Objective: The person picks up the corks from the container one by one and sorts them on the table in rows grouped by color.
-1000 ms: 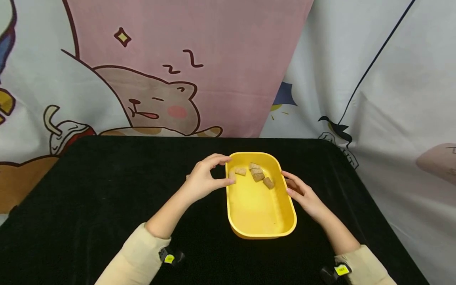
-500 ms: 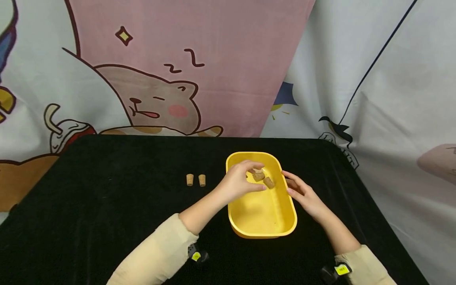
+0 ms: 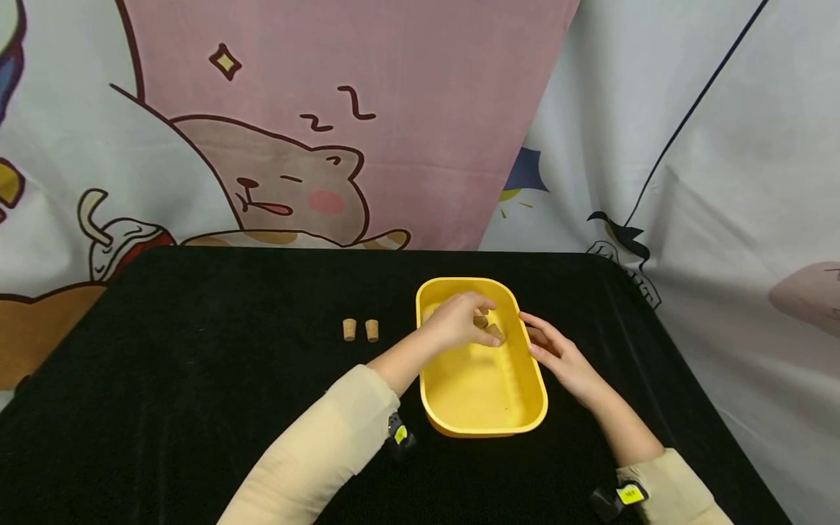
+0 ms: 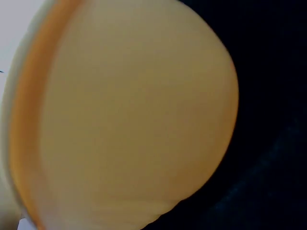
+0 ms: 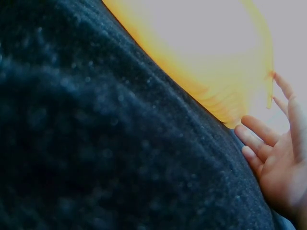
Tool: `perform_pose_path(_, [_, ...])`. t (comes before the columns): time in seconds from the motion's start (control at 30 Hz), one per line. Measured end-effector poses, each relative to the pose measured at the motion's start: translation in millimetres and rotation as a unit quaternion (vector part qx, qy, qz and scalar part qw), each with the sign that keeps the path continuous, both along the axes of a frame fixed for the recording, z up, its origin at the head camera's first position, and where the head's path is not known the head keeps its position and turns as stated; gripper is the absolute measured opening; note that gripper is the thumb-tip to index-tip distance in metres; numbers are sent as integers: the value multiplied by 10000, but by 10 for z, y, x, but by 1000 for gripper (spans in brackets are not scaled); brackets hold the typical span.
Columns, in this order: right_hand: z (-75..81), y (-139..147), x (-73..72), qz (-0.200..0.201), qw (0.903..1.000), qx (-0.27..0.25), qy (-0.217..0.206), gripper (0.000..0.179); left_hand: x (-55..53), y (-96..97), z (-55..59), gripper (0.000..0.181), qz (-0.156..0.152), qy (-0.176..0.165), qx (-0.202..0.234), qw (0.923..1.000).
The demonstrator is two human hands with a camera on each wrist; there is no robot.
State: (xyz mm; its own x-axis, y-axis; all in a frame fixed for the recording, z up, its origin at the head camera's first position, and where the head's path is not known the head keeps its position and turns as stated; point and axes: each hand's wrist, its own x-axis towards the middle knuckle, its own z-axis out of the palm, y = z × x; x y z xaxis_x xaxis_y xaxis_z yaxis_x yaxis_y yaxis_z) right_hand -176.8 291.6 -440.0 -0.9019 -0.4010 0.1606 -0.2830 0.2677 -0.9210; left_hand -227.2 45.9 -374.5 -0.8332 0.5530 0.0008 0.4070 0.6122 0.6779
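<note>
In the head view my left hand (image 3: 459, 321) reaches into a yellow plastic tub (image 3: 482, 429), thumb and fingers parted around the tapered corks inside. One cork (image 3: 495, 332) lies beside the thumb tip; the hand hides others. My right hand (image 3: 563, 362) rests its fingertips against the tub's right side, thumb near the rim; the right wrist view shows these fingers extended along the yellow wall. On the black cloth left of the tub, two corks (image 3: 361, 330) stand side by side, slightly apart. A blurred beige surface fills most of the left wrist view, which shows no fingers.
Black cloth (image 3: 230, 394) covers the table. Behind it hangs a printed curtain (image 3: 420, 131) with a sleeping cartoon animal, and a white curtain (image 3: 735, 182) hangs at the right.
From the tub's left rim, my left hand has moved right, over the corks inside, uncovering the two standing corks on the cloth. My right hand has stayed at the tub's side.
</note>
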Motion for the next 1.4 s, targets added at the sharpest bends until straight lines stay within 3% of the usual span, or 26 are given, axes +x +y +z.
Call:
perform_pose_path(0.33, [10,-17,-15,19,9999,29,113,49,-120,111,-127,64,-478,682,-989,9916])
perform_pose_path(0.7, [10,-17,2,29,10000,-42,68,50,-185,167,-152,53,-457,764,-1160,9893])
perform_pose_path(0.97, [3,-13,-2,26,10000,-3,22,49,-159,233,-214,45,-49,797,-1412,9868])
perform_pose_path(1.17, [4,-14,1,-17,10000,11,18,49,-143,266,-220,21,-247,1039,-1625,9809])
perform_pose_path(1.4, [4,-15,2,-4,10000,16,58,49,-144,267,-231,17,-314,1226,-1648,9782])
